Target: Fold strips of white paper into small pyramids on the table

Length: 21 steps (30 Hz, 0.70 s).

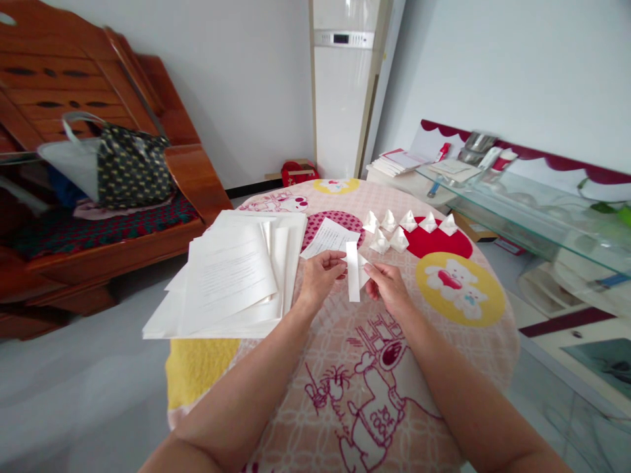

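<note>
Above the middle of the table, a partly folded piece of white paper (353, 272) is held between both hands. It shows a long narrow upright strip with a small pointed flap on its right. My left hand (321, 276) pinches its left side with thumb and fingers. On the other side, my right hand (390, 286) grips the pointed flap. Just beyond the hands lies a printed sheet (332, 236). Several small folded paper shapes (388, 221) with pointed tops stand in two rows at the back right.
A large stack of paper sheets (227, 276) covers the table's left side. The round table has a patterned cloth (315, 394). To the right is a glass-topped cabinet (532, 217) with items on it; to the left, a wooden bench (98, 243) holds bags (131, 167).
</note>
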Available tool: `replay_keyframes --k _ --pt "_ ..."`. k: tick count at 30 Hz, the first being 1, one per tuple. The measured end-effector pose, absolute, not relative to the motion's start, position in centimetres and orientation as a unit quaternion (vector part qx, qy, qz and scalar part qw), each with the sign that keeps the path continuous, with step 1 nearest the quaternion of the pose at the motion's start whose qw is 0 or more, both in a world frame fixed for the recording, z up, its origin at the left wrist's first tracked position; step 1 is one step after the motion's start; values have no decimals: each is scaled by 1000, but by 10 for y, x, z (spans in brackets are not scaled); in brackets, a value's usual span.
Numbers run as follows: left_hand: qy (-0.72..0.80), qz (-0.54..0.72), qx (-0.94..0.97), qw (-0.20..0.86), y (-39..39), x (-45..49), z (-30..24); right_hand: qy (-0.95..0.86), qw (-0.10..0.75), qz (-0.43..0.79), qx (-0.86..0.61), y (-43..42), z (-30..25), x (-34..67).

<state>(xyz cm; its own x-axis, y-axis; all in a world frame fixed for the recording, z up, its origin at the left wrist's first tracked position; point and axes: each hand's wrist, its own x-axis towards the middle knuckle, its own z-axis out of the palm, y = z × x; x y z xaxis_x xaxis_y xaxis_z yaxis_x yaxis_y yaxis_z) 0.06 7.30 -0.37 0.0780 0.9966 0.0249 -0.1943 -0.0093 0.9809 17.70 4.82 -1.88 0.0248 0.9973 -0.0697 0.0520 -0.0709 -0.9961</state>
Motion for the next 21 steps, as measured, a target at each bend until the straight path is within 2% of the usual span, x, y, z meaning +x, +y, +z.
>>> replay_keyframes --k 11,17,21 --pt "457 521 547 469 73 2 -10 -484 466 481 -563 48 -15 176" --pt "447 530 508 511 71 3 -5 -464 488 505 -541 48 -17 177" --pt "397 520 432 621 70 1 0 -424 511 568 -486 51 -19 180"
